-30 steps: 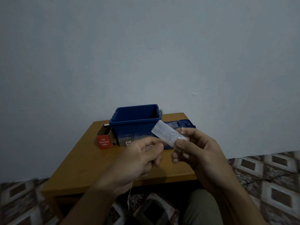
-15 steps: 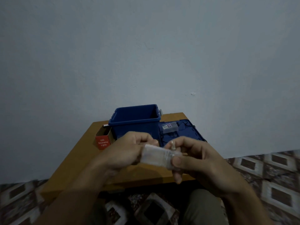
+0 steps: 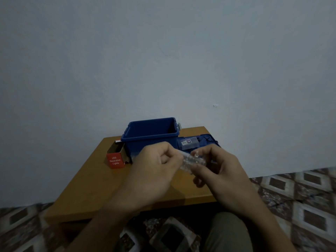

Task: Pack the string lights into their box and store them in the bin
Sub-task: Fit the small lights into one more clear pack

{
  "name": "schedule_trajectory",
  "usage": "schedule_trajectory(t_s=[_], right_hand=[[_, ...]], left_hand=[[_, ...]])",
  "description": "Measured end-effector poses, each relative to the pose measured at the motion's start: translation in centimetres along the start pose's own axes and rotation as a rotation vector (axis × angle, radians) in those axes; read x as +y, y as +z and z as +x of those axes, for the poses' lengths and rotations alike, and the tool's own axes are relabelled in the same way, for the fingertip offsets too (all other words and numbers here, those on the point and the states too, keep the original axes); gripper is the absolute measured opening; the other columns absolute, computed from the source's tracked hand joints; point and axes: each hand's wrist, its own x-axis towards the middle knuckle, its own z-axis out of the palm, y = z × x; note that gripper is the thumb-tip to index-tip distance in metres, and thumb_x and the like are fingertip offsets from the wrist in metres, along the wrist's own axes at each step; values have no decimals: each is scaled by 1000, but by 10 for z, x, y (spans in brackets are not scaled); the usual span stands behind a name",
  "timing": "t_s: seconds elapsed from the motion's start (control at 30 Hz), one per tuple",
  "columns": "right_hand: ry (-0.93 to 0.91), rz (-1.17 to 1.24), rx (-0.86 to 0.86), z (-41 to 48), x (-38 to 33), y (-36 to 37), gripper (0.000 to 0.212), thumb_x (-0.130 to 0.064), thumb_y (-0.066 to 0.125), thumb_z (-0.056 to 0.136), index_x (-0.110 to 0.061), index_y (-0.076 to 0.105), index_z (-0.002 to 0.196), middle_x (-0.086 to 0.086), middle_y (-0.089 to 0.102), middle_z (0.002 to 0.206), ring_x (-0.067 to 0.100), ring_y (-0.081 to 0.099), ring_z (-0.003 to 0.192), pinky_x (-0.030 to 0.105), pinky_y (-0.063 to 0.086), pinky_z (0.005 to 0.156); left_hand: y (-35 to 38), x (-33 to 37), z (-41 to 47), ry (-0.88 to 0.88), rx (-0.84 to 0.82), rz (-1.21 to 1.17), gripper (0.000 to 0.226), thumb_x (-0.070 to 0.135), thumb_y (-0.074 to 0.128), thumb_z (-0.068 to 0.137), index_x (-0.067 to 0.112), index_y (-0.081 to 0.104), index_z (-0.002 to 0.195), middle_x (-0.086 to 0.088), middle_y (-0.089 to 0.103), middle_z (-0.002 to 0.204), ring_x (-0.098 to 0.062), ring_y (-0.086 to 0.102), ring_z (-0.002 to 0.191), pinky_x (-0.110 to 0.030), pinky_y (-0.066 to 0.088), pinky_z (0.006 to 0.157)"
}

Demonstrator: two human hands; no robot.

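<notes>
The left hand (image 3: 156, 171) and the right hand (image 3: 221, 171) each pinched one end of the clear string lights bundle (image 3: 192, 160), probably to keep it compact for packing. It was between them, above the table (image 3: 94, 188). The open red LED lights box (image 3: 115, 161) lay near the far left corner, touching the blue bin (image 3: 151, 140).

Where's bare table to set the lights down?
Widest bare patch: front-left of the table, bordered by the red box behind and the left hand to its right. A thinner strip runs along the near edge, below the right hand and the lights. Crowded: the back row, where red box, bin and lid sit side by side.
</notes>
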Motion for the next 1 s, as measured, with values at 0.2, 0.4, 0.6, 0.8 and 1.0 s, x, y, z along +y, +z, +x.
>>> schedule_trajectory(t_s=[0.2,0.4,0.6,0.8,1.0], right_hand=[[-97,73,97,-2,0,9,15,-8,67,93,-22,65,99,7,66,75,32,65,67,46,56,63],[-97,64,135,-1,2,15,18,-10,66,93,-25,64,101,-11,66,73,21,69,68,28,57,63],[-52,215,152,-2,0,22,14,-10,67,92,-20,65,101,-8,64,72,24,70,68,24,57,63],[80,438,-13,1,-1,11,31,-10,70,88,-15,66,118,10,60,76,32,70,69,34,59,66],[169,557,-162,2,-2,3,40,-12,74,78,-22,70,116,18,61,80,35,69,69,35,58,66]], left_hand=[[12,-8,-2,-163,23,-383,24,27,57,99,9,66,85,-1,47,55,-6,33,39,-19,26,39],[10,-13,5,-274,18,-389,29,34,62,96,7,63,86,0,48,56,-5,32,36,-19,26,37],[9,-17,8,-302,-16,-397,24,38,59,98,15,62,104,2,47,57,-6,33,39,-20,26,39],[0,-23,9,-160,-108,-424,19,31,57,100,17,68,93,0,45,59,-7,31,43,-23,24,42],[-2,-30,7,-148,-226,-504,25,27,55,101,11,64,117,1,43,59,-8,28,44,-23,21,44]])
